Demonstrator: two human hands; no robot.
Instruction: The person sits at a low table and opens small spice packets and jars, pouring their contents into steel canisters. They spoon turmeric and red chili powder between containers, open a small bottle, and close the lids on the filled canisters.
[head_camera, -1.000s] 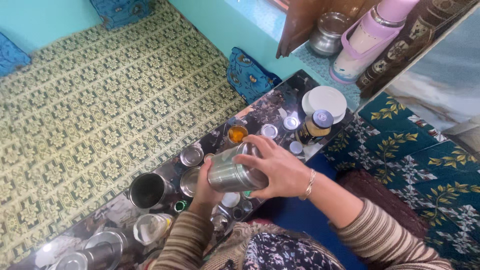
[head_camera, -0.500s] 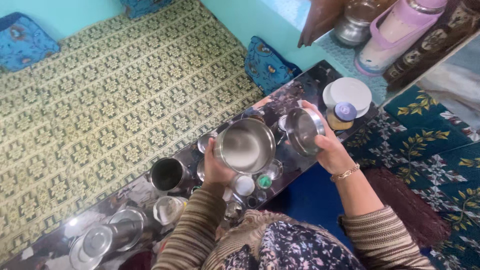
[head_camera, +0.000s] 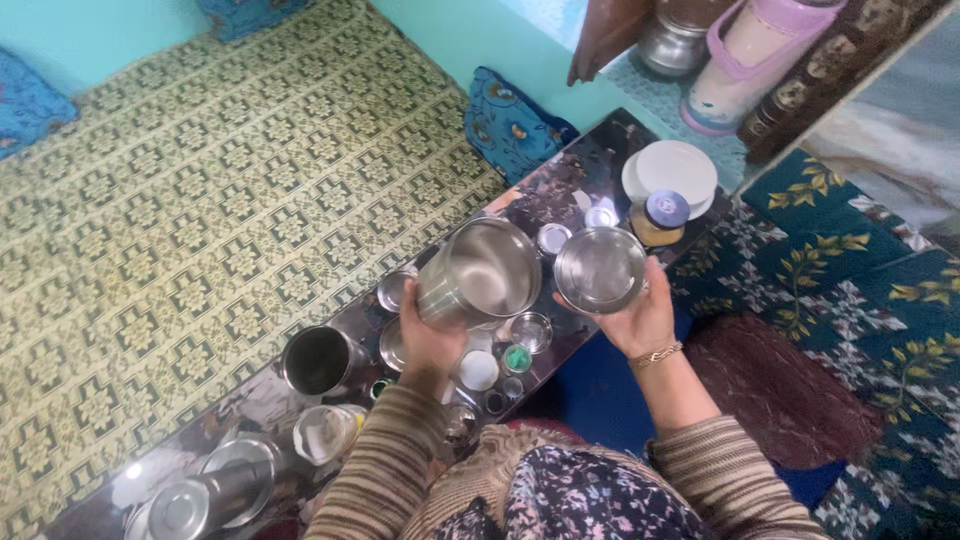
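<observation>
My left hand (head_camera: 428, 338) grips a steel canister (head_camera: 480, 272) from below, tilted so its open mouth faces me. My right hand (head_camera: 632, 322) holds the canister's round steel lid (head_camera: 599, 269) beside it, inner side up. Both are held above a long reflective table (head_camera: 575, 190) crowded with small steel tins and lids.
On the table stand an open steel pot (head_camera: 318, 360), a white plate (head_camera: 670, 172), a brown jar with a blue cap (head_camera: 660, 216), a small white lid (head_camera: 478, 370) and a steel flask (head_camera: 210, 492). A pink thermos (head_camera: 750, 50) stands on a shelf. Patterned carpet lies beyond the table.
A second ago my right hand gripped the closed canister's top. The lid has since come off; my right hand has lowered it beside the open canister.
</observation>
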